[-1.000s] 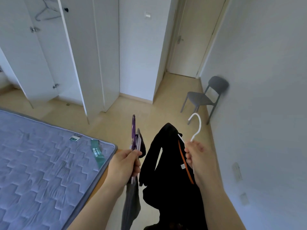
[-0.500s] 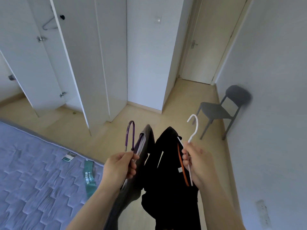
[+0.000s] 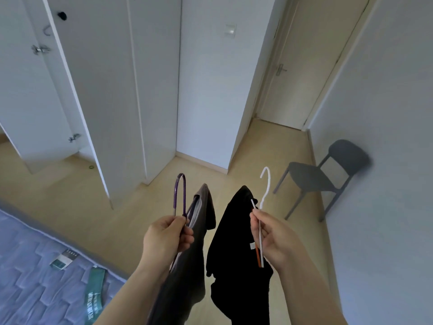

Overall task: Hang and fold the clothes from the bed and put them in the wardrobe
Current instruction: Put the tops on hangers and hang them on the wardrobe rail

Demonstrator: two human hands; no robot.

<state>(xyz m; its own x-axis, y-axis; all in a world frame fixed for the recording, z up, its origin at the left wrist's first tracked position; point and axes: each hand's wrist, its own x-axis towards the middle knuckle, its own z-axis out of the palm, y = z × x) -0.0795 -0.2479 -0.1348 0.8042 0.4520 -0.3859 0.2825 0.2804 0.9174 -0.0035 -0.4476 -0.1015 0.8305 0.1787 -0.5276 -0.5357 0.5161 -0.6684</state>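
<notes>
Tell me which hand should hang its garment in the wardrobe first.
Left, probably. The left hand holds the purple hanger with the grey garment on the side of the open wardrobe; the right hand, with the white hanger, is farther from it.

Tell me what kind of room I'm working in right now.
Most likely a bedroom. A quilted mattress fills the lower left, a tall white wardrobe stands ahead with a door swung open, and each hand carries a garment on a hanger, so this is clothes storage at home.
</notes>
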